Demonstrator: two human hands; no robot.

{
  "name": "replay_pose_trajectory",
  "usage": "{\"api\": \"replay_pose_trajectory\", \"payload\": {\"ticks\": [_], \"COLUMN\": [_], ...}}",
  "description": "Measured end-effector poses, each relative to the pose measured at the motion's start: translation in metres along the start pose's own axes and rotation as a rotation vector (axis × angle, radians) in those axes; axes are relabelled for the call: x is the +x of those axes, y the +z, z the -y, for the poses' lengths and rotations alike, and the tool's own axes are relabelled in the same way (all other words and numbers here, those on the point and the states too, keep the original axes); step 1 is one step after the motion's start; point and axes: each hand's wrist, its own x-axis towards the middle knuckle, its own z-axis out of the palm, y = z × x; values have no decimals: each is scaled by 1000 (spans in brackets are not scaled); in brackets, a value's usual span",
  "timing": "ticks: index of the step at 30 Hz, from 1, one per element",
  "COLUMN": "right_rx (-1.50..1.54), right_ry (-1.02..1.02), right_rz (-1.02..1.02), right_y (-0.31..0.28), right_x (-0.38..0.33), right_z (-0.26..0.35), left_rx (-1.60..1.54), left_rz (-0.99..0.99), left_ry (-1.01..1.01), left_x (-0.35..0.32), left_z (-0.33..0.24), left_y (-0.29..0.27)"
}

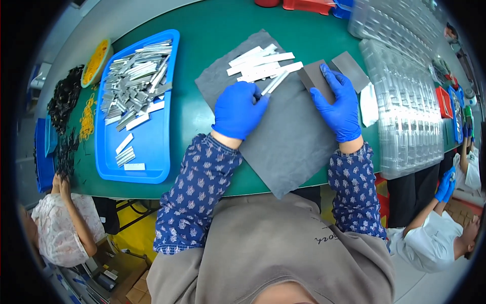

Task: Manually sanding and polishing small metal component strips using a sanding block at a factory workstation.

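My left hand point(237, 111), in a blue glove, is closed with its fingertips on a slim silvery metal strip point(276, 83) that points away to the right. My right hand point(340, 105), gloved the same way, grips a dark grey-brown block point(317, 80), thumb on the near side and fingers along the right. Both hands are over a dark grey sheet point(293, 139) laid at an angle on the table. Just beyond the left hand, several flat whitish metal strips point(260, 61) lie in a loose pile on the sheet.
A blue tray point(163, 126) of metal pieces stands left, near a bowl of yellow rubber bands point(95, 63). To the right are another grey block point(350, 72), a white piece point(368, 105) and stacked clear plastic trays point(407, 111). People work at both sides of the green table point(212, 30).
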Motion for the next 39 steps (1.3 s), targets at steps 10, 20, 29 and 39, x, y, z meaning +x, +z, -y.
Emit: {"api": "replay_pose_trajectory", "payload": {"ticks": [10, 20, 29, 39], "right_rx": [66, 67, 117, 111], "right_ry": [-27, -50, -68, -62], "right_rz": [-24, 5, 24, 7], "right_y": [-2, -4, -6, -4], "right_x": [-7, -2, -3, 0], "right_z": [-10, 0, -6, -2], "left_rx": [298, 397, 467, -57], "left_rz": [-156, -92, -50, -124], "left_ry": [36, -360, -136, 136], "left_x": [-50, -142, -133, -57], "left_z": [46, 170, 147, 7], "left_y": [-115, -208, -216, -127]}}
